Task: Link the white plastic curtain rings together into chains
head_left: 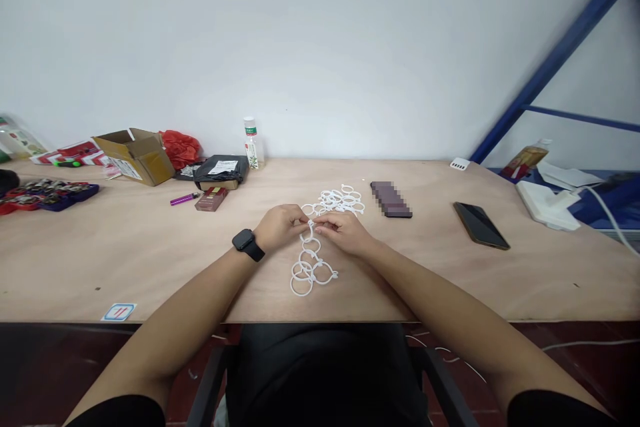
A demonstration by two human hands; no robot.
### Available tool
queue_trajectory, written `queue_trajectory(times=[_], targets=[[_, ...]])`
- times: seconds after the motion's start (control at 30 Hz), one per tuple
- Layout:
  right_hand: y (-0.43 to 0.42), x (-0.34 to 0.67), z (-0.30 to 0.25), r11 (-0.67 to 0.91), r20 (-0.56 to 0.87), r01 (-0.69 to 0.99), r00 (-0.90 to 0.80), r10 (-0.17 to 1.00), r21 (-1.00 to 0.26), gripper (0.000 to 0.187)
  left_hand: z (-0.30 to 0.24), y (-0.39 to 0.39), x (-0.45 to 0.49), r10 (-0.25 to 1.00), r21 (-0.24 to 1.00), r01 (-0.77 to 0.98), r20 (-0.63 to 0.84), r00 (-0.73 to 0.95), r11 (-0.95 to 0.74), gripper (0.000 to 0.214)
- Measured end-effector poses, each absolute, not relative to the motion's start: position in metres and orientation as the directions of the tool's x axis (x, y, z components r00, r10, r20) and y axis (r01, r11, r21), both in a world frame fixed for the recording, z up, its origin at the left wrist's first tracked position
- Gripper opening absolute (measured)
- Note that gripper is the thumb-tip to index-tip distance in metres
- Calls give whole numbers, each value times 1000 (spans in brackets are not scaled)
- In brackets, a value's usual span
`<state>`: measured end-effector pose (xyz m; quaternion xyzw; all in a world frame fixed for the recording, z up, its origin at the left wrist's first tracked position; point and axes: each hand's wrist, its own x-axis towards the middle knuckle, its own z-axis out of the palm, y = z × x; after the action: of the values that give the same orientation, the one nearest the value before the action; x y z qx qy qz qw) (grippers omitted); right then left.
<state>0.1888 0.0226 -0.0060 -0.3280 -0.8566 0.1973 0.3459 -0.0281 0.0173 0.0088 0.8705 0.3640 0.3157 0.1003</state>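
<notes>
White plastic rings with small clasps are linked in a chain (311,245) on the table in front of me. My left hand (281,227), with a black watch on its wrist, pinches a white plastic ring at the far end of this chain. From the other side my right hand (345,232) is closed with thumb and forefinger at the same spot, also on a white plastic ring. Fingertips partly hide the clasp between them. Just beyond my hands lies a pile of white rings (340,200). The chain's near end (301,285) bunches toward the table's front edge.
Right of the pile lie a dark phone-like slab (391,200) and a phone (481,225). On the left are a cigarette pack (211,199), a purple lighter (184,199), a black parcel (223,170), an open carton (137,157) and a bottle (253,145). A white wall stands behind.
</notes>
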Motion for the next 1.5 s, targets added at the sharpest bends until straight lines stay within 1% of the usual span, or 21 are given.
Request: queue_trajectory(times=[0.07,0.17,0.33,0.47,0.67,0.87,1.0,1.07,1.17,1.23,1.27,1.3,1.37,1.43,1.5], targets=[[23,188,-7,692,471,417,-518,714,-589,16,7,15,-24,659,351,566,513,550,-746,20],[23,187,-8,678,484,418,-484,729,-604,13,5,14,-21,614,309,540,529,586,-783,20],[22,188,-8,653,477,420,-454,753,-631,12,7,13,-22,553,308,461,536,639,-832,24],[21,187,-8,595,424,372,-447,788,-713,13,9,12,-20,538,316,439,564,627,-841,28],[20,186,-7,477,337,226,-463,820,-850,15,10,10,-18,523,312,423,583,622,-851,29],[22,185,-7,418,316,145,-453,834,-897,21,7,13,-18,518,291,436,591,618,-852,29],[25,185,-11,407,340,96,-397,853,-908,25,5,15,-16,556,291,506,651,517,-812,24],[27,186,-12,455,379,147,-366,850,-878,24,4,15,-15,583,306,545,669,460,-781,22],[31,191,-11,571,485,349,-308,819,-743,14,2,16,-17,643,340,593,636,427,-730,22],[36,196,-9,616,565,457,-263,782,-642,12,0,17,-20,667,348,591,561,491,-728,21],[39,198,-9,624,591,483,-241,770,-615,13,-1,17,-21,659,340,576,517,546,-744,21],[43,201,-8,621,604,492,-218,767,-610,15,-2,18,-22,641,328,555,475,603,-764,21],[50,205,-8,594,595,487,-175,785,-641,18,-5,19,-24,599,302,517,409,689,-801,22],[53,207,-8,561,565,478,-154,811,-675,19,-8,19,-24,586,292,509,363,724,-810,20],[50,206,-8,553,538,471,-180,823,-688,17,-9,20,-22,611,289,540,327,721,-791,14]])
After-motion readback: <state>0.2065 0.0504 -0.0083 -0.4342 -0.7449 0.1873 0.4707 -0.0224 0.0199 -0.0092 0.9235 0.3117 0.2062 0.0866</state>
